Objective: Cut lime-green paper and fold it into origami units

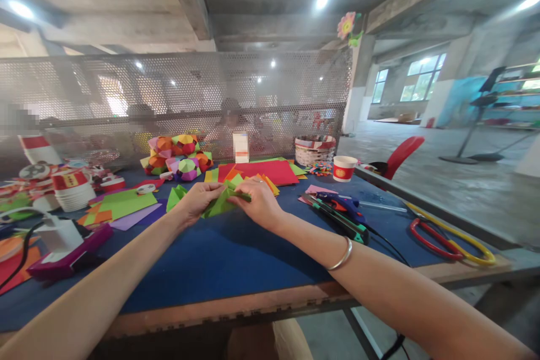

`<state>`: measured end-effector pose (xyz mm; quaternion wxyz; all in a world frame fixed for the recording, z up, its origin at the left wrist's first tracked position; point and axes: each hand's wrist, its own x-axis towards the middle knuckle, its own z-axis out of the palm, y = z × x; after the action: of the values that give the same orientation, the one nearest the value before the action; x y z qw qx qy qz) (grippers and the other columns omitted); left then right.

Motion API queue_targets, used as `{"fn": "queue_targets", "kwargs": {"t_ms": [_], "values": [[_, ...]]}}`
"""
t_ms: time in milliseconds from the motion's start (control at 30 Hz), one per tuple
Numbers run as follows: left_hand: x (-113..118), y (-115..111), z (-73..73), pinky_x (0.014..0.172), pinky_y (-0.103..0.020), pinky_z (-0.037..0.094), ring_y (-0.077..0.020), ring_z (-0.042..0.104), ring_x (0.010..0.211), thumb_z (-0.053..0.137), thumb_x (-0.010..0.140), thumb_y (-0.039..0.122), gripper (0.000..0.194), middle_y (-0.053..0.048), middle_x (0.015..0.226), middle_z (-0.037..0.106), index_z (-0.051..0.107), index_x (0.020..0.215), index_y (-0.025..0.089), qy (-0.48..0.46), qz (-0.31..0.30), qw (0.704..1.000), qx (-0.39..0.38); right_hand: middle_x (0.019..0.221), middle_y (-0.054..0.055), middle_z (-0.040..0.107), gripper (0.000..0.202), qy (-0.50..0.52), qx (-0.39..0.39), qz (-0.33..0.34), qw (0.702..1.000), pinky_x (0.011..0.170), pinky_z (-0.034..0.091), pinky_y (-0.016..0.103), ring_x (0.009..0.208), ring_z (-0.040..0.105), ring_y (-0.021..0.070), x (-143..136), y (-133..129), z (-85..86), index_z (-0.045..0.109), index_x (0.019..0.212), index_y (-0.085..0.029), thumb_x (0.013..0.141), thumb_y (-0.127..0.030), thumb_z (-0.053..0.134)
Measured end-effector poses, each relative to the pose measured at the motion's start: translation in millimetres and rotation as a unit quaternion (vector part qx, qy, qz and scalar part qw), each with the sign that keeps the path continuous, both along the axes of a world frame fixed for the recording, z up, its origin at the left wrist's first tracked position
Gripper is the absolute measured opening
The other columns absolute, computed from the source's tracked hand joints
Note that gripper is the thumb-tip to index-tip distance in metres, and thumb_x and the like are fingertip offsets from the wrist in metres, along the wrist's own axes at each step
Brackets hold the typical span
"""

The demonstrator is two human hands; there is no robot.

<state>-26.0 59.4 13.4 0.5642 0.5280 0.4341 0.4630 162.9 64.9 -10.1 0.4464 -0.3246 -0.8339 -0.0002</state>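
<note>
Both hands hold a folded green paper (220, 206) just above the blue table mat. My left hand (199, 202) pinches its left side between thumb and fingers. On the right side, my right hand (262, 202) grips the paper, thumb toward the near edge; some folds are hidden behind the fingers. Another folded green paper piece (175, 197) lies beside my left hand. Beyond the hands is a stack of coloured paper with a large red sheet (270, 173) on it.
Several folded-paper balls (185, 169) stand at the back left. Paper cups (71, 188) and a purple power strip (71, 253) are at left. On the right lie a utility knife (337, 218), a blue glue gun (343, 205) and scissors (451, 239), near a paper cup (345, 169) and woven basket (315, 152).
</note>
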Motion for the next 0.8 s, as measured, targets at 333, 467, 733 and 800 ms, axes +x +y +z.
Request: {"fn": "queue_targets", "kwargs": {"t_ms": [333,467,733,800], "values": [[9,-8,2.9,0.056,-0.023,0.05,-0.0142,0.065,0.054,0.092,0.06,0.044,0.037,-0.004,0.063,0.074,0.08,0.079,0.015,0.021,-0.013,0.999,0.032,0.075,0.0,0.065,0.029,0.131,-0.146,-0.016,0.981,0.069,0.045,0.028,0.073,0.06,0.0158,-3,3,-2.8,0.057,0.073,-0.02,0.087,-0.042,0.071],[11,-12,4.9,0.058,-0.025,0.05,-0.0152,0.066,0.056,0.093,0.053,0.052,0.046,-0.005,0.064,0.075,0.08,0.077,0.015,0.012,-0.017,0.999,0.026,0.072,0.0,0.065,0.032,0.146,-0.148,-0.026,0.978,0.066,0.044,0.027,0.07,0.06,0.0151,-3,2,-1.7,0.054,0.069,-0.021,0.085,-0.044,0.069],[11,-12,4.0,0.054,-0.022,0.041,-0.0111,0.059,0.056,0.09,0.055,0.056,0.046,-0.002,0.067,0.074,0.08,0.077,0.017,0.095,-0.018,0.989,0.11,0.072,0.001,0.065,0.035,0.157,-0.148,-0.021,0.976,0.065,0.046,0.028,0.069,0.061,0.0154,-3,2,-3.4,0.053,0.07,-0.021,0.085,-0.05,0.067],[11,-12,3.3,0.055,-0.023,0.042,-0.0124,0.06,0.059,0.089,0.056,0.057,0.046,-0.002,0.069,0.075,0.08,0.079,0.018,0.098,-0.015,0.988,0.116,0.078,0.001,0.068,0.028,0.173,-0.156,-0.009,0.972,0.068,0.048,0.029,0.074,0.063,0.0164,-4,1,-3.4,0.057,0.078,-0.021,0.083,-0.045,0.07]]}}
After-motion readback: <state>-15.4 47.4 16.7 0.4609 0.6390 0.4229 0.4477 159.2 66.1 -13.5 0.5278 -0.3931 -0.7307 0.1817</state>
